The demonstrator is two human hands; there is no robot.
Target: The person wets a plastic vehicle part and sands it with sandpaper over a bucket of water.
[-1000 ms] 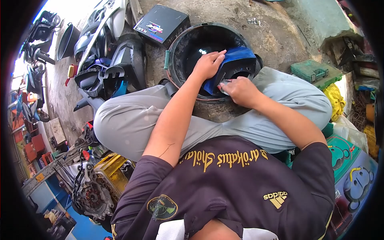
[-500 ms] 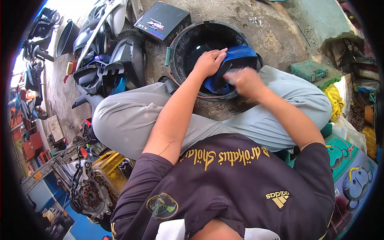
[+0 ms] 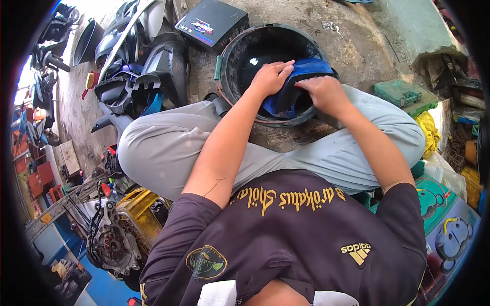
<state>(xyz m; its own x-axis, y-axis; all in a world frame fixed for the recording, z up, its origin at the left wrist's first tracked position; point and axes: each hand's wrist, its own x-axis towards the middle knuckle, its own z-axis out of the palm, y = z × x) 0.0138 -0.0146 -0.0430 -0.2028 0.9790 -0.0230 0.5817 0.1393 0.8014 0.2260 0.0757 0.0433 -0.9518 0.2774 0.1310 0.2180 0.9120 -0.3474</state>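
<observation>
A blue, curved motorcycle-fairing-like panel (image 3: 312, 66) with a dark inner side leans in a round black basin (image 3: 236, 76) between my knees. My left hand (image 3: 273, 79) grips the panel's left edge, fingers close together over the rim. Over the panel's right part, my right hand (image 3: 325, 93) is closed, its fingertips bent against the dark inner side. Whatever those fingers hold, if anything, is hidden. Water with a bright reflection shows at the bottom of the basin.
Beyond the basin stands a black box (image 3: 212, 23). Motorcycle body parts (image 3: 163, 66) lie to the left. On the right are a green tool case (image 3: 398, 93) and a yellow cloth (image 3: 427, 132). An engine part (image 3: 113, 242) sits at lower left.
My right hand was blurred in motion over the panel; now it is sharper and slightly farther up and right. My left hand keeps its grip. The whole view shifted slightly.
</observation>
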